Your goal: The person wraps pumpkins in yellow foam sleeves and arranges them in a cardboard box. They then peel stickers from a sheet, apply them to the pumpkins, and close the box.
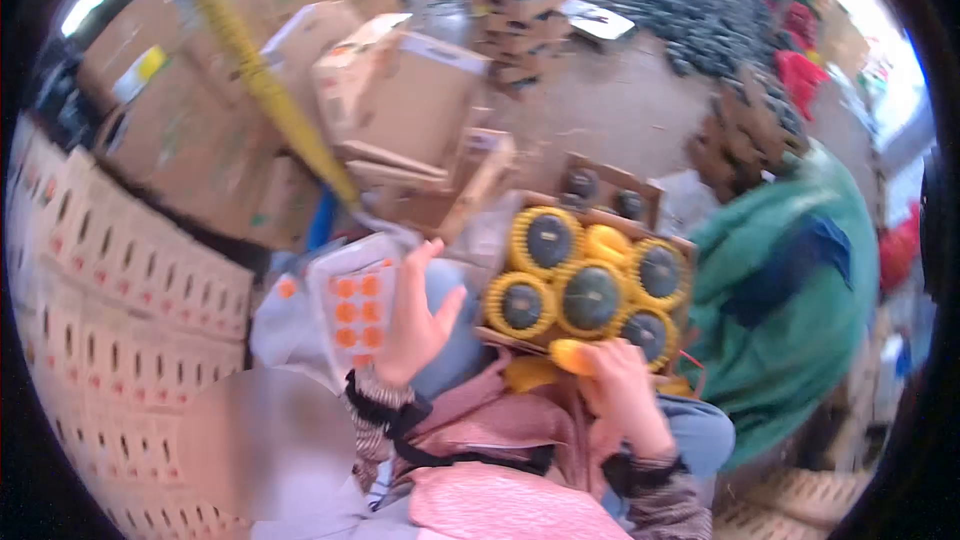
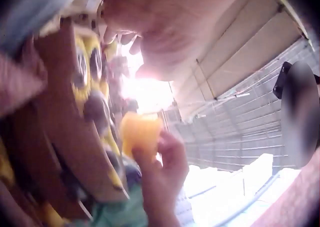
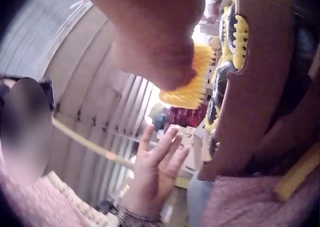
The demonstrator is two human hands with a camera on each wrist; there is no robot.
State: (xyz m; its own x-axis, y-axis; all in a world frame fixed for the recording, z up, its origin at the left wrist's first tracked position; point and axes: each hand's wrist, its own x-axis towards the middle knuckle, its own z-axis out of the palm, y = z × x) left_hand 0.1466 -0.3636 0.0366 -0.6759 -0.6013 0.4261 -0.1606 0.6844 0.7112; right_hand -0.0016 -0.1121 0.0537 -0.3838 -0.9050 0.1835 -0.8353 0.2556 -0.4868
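My right hand (image 1: 625, 395) holds a yellow ribbed foam sleeve (image 1: 570, 357) at the near edge of a cardboard box (image 1: 690, 280). The same sleeve (image 3: 200, 81) shows under the hand in the right wrist view, and between fingers and thumb in the left wrist view. Inside the box stand several dark round fruits (image 1: 590, 298) wrapped in yellow sleeves, with a yellow piece (image 1: 606, 243) among them. My left hand (image 1: 415, 325) is raised with fingers spread, holding nothing, beside a sheet of orange stickers (image 1: 358, 310).
Empty-looking cartons (image 1: 420, 100) lie ahead on the left, near a yellow pole (image 1: 265, 90). Stacked slotted boxes (image 1: 120, 280) line the left side. A person in green (image 1: 790, 290) is at the right. Dark produce (image 1: 650, 0) is heaped at the back.
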